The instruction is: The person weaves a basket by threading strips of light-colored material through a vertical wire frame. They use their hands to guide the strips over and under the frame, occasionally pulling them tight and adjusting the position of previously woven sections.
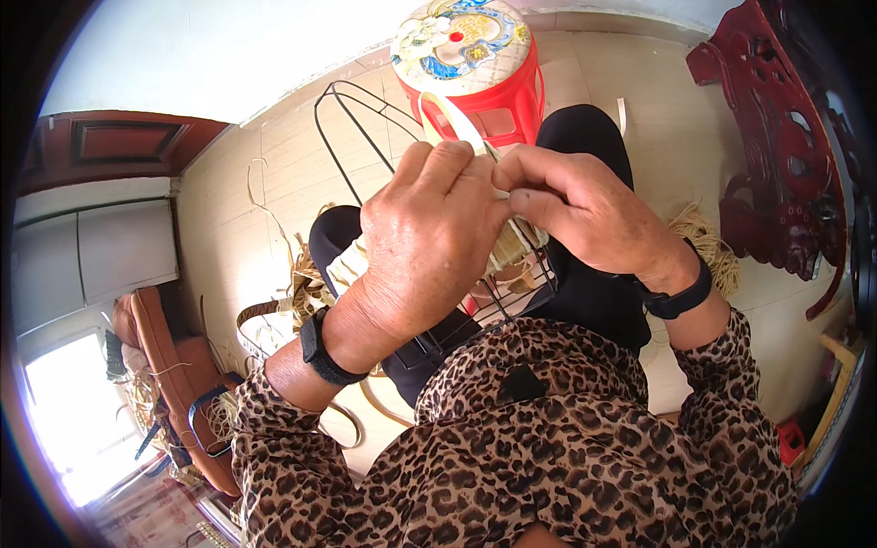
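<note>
Head view, nearest first: below the leopard-print shirt (585,457), both forearms, each with a black wrist band, meet near the middle of the frame. The left hand (425,228) is curled, knuckles up, with its fingertips hidden, so exactly what it grips cannot be told. The right hand (603,210) has thumb and forefinger closed in a pinch on a pale strip (463,125), right beside the left hand's fingers. By the look of it, the step in hand is working this strip around or through the basket's wires; the next move calls for a firm hold on one side while the strip is drawn snug and flat, without twisting.

The basket (498,306) sits at the centre, between the black-clad knees and largely under the hands. Its black wires are bare along the lower part, pale slats cover a section below the right hand, and a thin handle arches toward the upper left.

Farther off, more strips (708,251) lie heaped on the floor at the right, and a red stool (466,50) with a flowered top stands at upper centre.
</note>
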`<state>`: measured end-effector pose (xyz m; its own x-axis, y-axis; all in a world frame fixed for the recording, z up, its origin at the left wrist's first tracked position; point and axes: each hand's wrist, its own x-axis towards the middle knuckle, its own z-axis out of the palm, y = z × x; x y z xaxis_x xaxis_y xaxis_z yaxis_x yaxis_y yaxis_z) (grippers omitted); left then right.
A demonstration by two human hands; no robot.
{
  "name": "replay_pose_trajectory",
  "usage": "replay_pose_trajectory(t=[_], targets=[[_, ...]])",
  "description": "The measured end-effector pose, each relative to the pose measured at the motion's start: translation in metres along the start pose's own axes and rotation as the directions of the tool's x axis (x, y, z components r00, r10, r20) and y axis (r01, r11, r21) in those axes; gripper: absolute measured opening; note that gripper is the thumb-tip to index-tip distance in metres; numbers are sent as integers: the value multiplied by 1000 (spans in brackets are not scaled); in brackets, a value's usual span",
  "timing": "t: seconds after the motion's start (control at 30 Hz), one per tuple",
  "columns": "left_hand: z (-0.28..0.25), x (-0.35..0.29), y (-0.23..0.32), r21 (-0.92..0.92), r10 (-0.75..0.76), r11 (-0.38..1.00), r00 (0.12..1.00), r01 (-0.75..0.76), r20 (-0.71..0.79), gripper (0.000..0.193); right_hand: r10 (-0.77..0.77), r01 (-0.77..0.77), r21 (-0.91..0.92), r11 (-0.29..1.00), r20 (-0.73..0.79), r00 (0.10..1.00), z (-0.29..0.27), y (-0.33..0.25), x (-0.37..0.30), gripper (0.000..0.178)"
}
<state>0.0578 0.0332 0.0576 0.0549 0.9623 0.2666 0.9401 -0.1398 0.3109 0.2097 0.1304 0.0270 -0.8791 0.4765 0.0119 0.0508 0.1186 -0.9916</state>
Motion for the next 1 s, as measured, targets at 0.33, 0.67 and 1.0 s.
replay_pose_trajectory(t=[0.33,0.67,1.0], targets=[[4,-6,1,-181,-147,972,989,148,21,24,-299,286,-200,937,-40,953,-3,18,3,22],[14,-18,25,-189,-235,961,955,201,-183,12,-521,494,-374,785,33,853,-14,19,17,12],[6,-17,39,-266,-454,882,854,389,-253,16,-728,753,-436,493,266,632,-23,18,49,8]])
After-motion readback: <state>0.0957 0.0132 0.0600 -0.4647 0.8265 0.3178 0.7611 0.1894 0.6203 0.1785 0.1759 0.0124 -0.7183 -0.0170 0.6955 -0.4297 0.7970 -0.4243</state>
